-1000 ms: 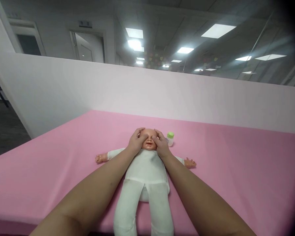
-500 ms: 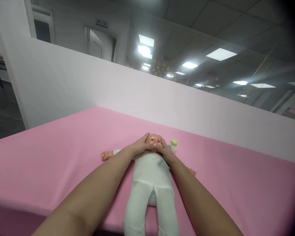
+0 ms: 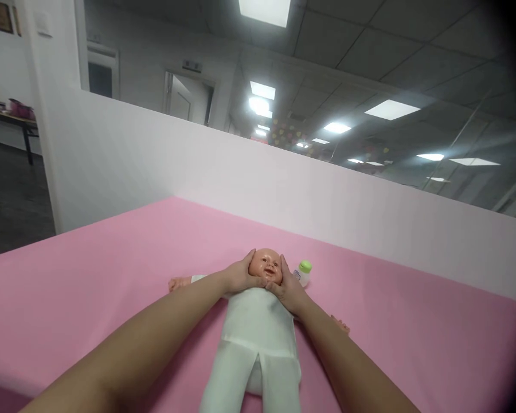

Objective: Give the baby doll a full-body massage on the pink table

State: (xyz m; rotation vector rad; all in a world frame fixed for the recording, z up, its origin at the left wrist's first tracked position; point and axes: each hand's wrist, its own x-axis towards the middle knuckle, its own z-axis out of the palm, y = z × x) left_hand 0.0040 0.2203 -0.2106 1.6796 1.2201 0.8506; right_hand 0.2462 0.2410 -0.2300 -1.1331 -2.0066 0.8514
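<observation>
Both hands are sliding off the doll's (image 3: 258, 321) face to its cheeks: your left hand (image 3: 239, 276) and right hand (image 3: 289, 288) are cupping the head, face now uncovered. It's lying on the pink desk (image 3: 112, 287), bottle (image 3: 303, 272) beside.

A small bottle with a green cap (image 3: 303, 272) stands on the pink surface (image 3: 90, 287), near its far edge. Behind the surface rises a low white partition wall (image 3: 284, 189). Beyond the wall, lit ceiling panels (image 3: 391, 109) hang over a dim room with an open doorway (image 3: 187, 100). At the far left, a dark table (image 3: 12, 117) stands on the dark floor (image 3: 17, 201).
</observation>
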